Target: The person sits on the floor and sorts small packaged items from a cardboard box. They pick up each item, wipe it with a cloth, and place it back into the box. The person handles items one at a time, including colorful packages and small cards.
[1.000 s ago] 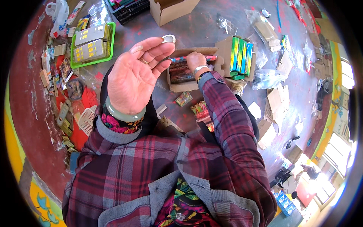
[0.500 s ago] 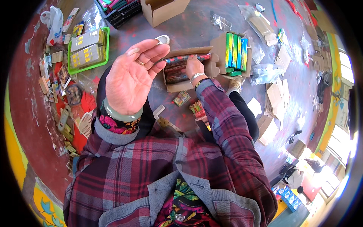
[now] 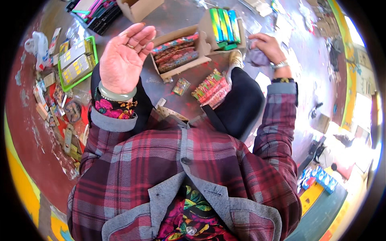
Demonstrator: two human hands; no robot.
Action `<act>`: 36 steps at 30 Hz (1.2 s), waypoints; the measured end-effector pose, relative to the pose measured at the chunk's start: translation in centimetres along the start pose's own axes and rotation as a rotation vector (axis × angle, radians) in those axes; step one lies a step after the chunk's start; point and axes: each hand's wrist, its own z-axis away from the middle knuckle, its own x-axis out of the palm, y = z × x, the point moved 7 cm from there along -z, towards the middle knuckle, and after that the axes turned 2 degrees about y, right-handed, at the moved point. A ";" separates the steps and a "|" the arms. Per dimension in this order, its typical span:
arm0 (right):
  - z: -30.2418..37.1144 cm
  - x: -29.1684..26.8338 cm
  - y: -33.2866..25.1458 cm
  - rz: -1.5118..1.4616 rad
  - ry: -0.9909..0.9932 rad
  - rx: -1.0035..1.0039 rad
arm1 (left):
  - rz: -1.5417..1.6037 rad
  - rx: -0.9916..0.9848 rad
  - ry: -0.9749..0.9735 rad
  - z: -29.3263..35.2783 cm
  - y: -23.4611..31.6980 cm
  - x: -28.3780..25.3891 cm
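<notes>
My left hand (image 3: 122,60) is raised palm up, left of a cardboard box (image 3: 183,69). Its fingers are loosely bent, and I see nothing in them. The box holds several patterned, colourful packets (image 3: 175,53) in a row. Out to the right, my right hand (image 3: 270,49) has its fingers apart, over a crumpled greyish plastic bag (image 3: 257,58). Whether they touch the bag I cannot tell. Between my legs lie a bundle of colourful packets (image 3: 211,87) and a small square packet (image 3: 181,86).
A second cardboard box (image 3: 206,36) holds green, yellow and blue packs. At left, a green tray (image 3: 95,52) carries grey packs beside scattered small items. A dark crate (image 3: 96,18) and another carton (image 3: 140,9) stand at the far side.
My right hand has left the packets in the box and swung right to the plastic bag. A pale round thing seen by my left fingertips is no longer visible. The view has shifted.
</notes>
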 end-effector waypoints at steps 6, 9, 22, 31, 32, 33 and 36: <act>18.6 -4.8 19.7 0.038 0.246 0.438 | 0.022 -0.128 -0.071 -0.4 -2.7 0.9; 27.0 0.3 29.2 0.486 0.121 0.488 | -0.044 -0.181 -0.002 -0.6 -4.3 0.5; 41.4 32.4 43.6 -0.581 0.369 1.288 | -0.384 -0.303 0.191 -1.1 -9.2 -1.2; 40.0 34.5 44.7 -0.642 0.407 1.408 | -0.485 -0.342 0.216 -1.8 -10.5 -2.6; 40.0 33.5 42.5 -0.495 0.336 1.428 | -0.496 -0.340 0.222 -0.7 -9.7 -2.7; 40.1 32.5 42.3 -0.341 0.282 1.450 | -0.494 -0.346 0.218 -0.8 -9.9 -2.8; 39.5 32.5 42.6 -0.476 0.327 1.359 | -0.482 -0.362 0.195 -1.3 -10.7 -2.8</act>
